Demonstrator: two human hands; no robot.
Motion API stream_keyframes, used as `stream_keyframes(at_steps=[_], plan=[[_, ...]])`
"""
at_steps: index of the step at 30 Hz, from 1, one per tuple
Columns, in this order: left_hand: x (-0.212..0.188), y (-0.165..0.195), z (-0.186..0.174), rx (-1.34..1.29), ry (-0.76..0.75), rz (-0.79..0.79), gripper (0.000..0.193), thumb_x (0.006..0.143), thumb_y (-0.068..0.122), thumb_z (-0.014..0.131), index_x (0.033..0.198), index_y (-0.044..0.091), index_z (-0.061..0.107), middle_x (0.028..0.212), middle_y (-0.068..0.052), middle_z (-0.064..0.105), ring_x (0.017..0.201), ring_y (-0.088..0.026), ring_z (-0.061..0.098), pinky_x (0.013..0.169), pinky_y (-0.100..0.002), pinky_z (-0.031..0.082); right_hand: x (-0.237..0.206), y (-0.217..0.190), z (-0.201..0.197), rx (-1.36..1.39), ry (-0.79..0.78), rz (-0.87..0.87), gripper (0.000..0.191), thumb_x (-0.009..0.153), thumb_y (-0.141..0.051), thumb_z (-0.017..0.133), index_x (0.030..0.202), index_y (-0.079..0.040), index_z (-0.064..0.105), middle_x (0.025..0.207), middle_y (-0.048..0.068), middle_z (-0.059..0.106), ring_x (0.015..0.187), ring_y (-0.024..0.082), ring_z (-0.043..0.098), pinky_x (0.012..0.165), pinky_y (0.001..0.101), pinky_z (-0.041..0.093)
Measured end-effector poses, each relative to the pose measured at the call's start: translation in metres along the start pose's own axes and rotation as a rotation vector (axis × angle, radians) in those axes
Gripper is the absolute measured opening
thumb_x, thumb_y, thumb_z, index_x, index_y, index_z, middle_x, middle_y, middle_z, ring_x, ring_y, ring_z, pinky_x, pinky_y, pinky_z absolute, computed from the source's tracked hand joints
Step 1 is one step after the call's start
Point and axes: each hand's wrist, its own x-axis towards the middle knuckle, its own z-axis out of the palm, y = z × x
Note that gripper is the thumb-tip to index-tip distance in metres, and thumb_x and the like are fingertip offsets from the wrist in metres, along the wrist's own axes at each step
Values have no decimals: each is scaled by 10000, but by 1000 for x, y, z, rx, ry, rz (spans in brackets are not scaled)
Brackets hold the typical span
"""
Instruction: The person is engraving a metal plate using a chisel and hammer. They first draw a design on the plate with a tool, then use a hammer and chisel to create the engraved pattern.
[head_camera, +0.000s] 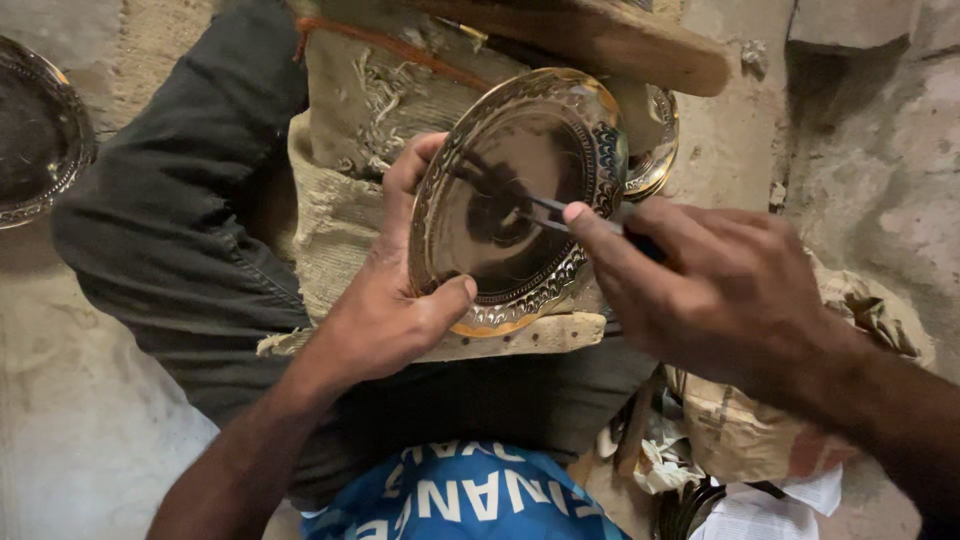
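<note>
Blue cloth (465, 495) at my waist sits below my left hand (385, 300), whose fingers clamp the rim of the brass plate (520, 190), thumb on its face, tilting it toward me on the wooden block (520, 338) over my lap so the surface catches light. My right hand (710, 290) pinches a thin dark tool (560, 212), its tip on the plate's centre. Behind lies a second plate (655, 140); another (40, 130) rests on the floor, well apart.
</note>
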Motion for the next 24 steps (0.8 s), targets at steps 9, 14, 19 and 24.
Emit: stream_keyframes(at_steps=[9,14,19,24], plan=[[-1,-4,-1,14,-24,6,1013,886,-89,570,1669,162,-22,1691,-189,269,1636,-347,333,1329,-481,389,9,7,-14,-336,-26,-288,434,921,-245,684,1305,-42,686,896,122,749,693,172,703,599,313,608],[-2,-4,-2,9,-28,61,1024,899,-119,575,1667,159,-42,1733,-170,133,1701,-333,179,1389,-493,284,13,7,-17,-380,-154,-297,424,891,-184,697,1291,-43,700,851,107,761,650,165,719,527,294,609],[0,-5,-2,54,-25,40,1065,868,-101,582,1691,150,-46,1771,-150,149,1688,-303,164,1382,-462,257,9,-7,-13,-232,-189,-55,451,965,-277,662,1317,4,691,825,124,730,610,195,697,455,331,554],[5,-11,0,-32,-14,58,1017,870,-86,574,1673,133,-10,1724,-147,191,1693,-289,200,1388,-448,256,24,-40,-17,-181,-228,308,457,987,-342,577,1251,0,727,730,101,683,501,179,644,385,341,489]])
